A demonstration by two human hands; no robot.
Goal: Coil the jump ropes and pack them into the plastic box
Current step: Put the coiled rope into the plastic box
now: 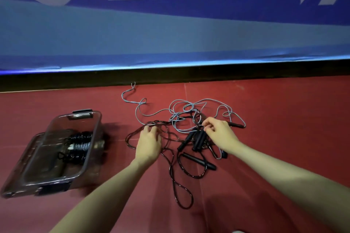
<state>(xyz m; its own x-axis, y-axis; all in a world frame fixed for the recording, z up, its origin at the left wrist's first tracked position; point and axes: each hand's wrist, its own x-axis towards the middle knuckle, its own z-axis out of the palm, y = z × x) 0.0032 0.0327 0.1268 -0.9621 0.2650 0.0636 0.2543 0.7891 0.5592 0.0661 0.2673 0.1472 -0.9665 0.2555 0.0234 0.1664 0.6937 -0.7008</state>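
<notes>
Looking down at the whole scene, biggest stuff first:

Banner (170, 24): huge blue one with pale lettering, running along the far edge of the floor with a dark strip under it.

Floor (274, 147): red mat, everything sits on it.

Plastic box (56, 157): clear, lid off, over to the left and well apart from the loose pile. Its lid (24, 159) seems to lie flat under or beside it on the left, kinda hard to tell through the clear plastic.

Coiled ropes (79, 145): a few bundles already in the box, black ones plus one with a pale wrap, bunched at the far right end.

Blue rope (151, 114): loose and squiggly, trailing from near the dark strip down into the tangle in the middle.

Black rope (176, 185): long loops spilling toward the camera, the nearest loop lying between the two forearms.

Black handles (197, 139): several clustered in the pile, just under and left of the right hand; one more (235, 124) pokes out past it on the far side.

Left hand (148, 143): palm down, fingers spread and relaxed, fingertips touching the black rope loops at the left edge of the pile, not gripping.

Right hand (219, 132): thumb and fingers pinched narrow on a strand right at the top of the handle cluster; pretty sure it's the black rope, but the tangle makes it tough to call.
</notes>
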